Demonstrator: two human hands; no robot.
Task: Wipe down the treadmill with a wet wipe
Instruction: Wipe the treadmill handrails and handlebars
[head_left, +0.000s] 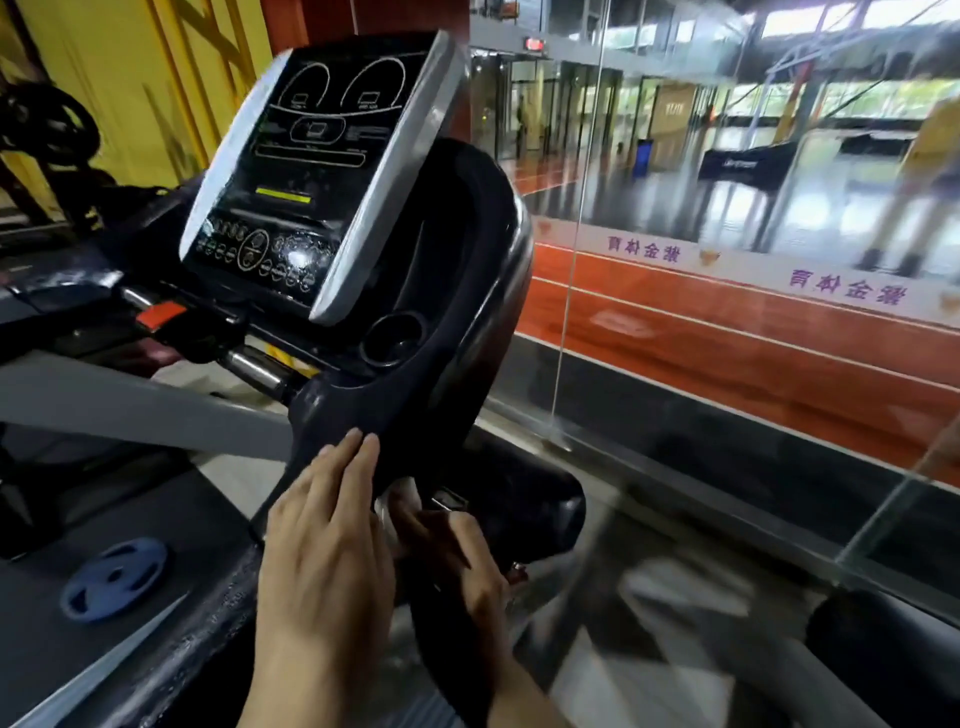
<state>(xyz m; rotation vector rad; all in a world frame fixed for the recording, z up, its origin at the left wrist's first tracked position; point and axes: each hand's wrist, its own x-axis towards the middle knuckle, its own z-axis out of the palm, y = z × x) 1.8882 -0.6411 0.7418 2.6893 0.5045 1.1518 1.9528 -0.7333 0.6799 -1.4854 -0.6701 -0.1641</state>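
- Treadmill (415, 332) is filling the left and middle of the view, seen from the right side. Console (311, 171) is tilting up w/ the cup holder (392, 338) just below its lower right corner.
- Left hand (327, 540) is lying flat w/ straight fingers, tips (358, 441) touching the lower edge of the dark side housing. Looks to me like it's bracing there so the person can lean in and work underneath, not gripping anything.
- Right hand (457, 551) is reaching under that housing, next to the black handrail end (524, 514). Fingers are curling around smth down there, but it's shadowy and blurry, so can't tell if they're closing on anything.
- Wet wipe: there's a pale bit (400, 499) just above the right hand's fingers which is prob the wipe, tbh can't say for sure. If so, it's being pushed up against the underside where sweat collects.
- Guessing the console and top are less of a concern rn, since both hands are down low at the side.
- A blue weight plate (114, 579) is sitting on the deck (104, 519) to the left, well apart from the hands.
- Glass wall (727, 260) is running along the right side, w/ an orange track behind it.
- Whole frame is kinda motion-smeared, so small details are iffy.
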